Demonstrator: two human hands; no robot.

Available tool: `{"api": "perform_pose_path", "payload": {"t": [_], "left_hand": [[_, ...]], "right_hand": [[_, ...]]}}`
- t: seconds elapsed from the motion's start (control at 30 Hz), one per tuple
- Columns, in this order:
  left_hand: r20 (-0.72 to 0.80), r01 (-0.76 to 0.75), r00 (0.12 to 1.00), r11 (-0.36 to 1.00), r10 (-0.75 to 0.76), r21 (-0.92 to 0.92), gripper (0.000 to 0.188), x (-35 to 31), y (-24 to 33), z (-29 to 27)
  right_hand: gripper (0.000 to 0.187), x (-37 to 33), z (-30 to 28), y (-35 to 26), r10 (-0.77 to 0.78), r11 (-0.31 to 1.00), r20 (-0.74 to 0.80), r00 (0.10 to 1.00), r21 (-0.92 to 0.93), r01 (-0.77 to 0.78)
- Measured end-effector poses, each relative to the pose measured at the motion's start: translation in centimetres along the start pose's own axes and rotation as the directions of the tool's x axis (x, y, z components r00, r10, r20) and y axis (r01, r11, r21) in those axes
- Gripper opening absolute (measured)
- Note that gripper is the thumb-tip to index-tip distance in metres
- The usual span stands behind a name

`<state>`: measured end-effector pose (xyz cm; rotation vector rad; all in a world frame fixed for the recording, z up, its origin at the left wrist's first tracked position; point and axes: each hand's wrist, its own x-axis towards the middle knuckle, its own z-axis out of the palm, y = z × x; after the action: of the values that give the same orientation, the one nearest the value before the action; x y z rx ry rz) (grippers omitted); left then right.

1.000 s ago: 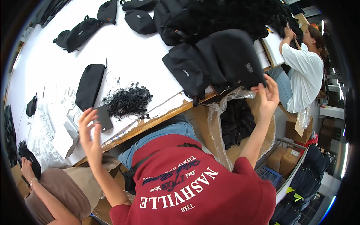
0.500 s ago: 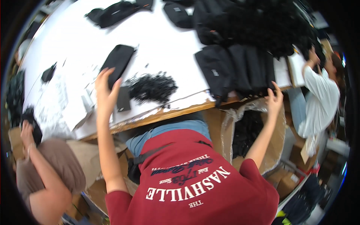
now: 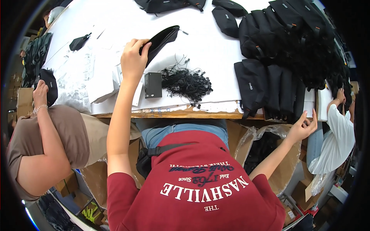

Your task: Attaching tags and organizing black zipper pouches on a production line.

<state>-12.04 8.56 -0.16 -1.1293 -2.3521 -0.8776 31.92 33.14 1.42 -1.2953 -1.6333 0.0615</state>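
Note:
Above the white tabletop, my left hand (image 3: 134, 59) pinches the edge of a flat black pouch (image 3: 163, 40) between thumb and fingers. The pouch is tilted up, edge toward me, with a small tab at its far end. My right hand (image 3: 304, 127) is out past the table's front edge, its fingers apart and with nothing visible in it. It is nearest to a row of black pouches (image 3: 250, 84) at the table's edge. Below the held pouch lie a tangled heap of black string tags (image 3: 187, 84) and a small stack of dark cards (image 3: 153, 85).
Black bags (image 3: 258, 34) are piled at the far right. Clear plastic bags (image 3: 79, 77) lie to the left. A plastic-lined carton (image 3: 283, 165) stands below the table, under my right arm. One co-worker (image 3: 46, 131) is at left holding a black pouch, another (image 3: 337, 131) at right.
My left hand has raised the pouch, which now stands tilted in its grip. My right hand has moved outward to the right. The whole view has shifted.

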Motion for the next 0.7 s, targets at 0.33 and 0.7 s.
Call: {"api": "perform_pose_path", "payload": {"t": [0.33, 0.7], "left_hand": [[0.143, 0.031, 0.990, 0.934, 0.021, -0.355, 0.014, -2.9, 10.9, -7.8], [0.268, 0.398, 0.903, 0.418, -0.335, -0.816, 0.032, -9.1, 12.1, -7.9]], "right_hand": [[0.029, -9.1, 5.0, -20.7, -0.372, 0.636, 0.722, 0.584, 0.656, -0.405], [0.012, -9.3, 4.4, -23.4, -0.580, 0.673, 0.618, 0.530, 0.731, -0.117]]}}
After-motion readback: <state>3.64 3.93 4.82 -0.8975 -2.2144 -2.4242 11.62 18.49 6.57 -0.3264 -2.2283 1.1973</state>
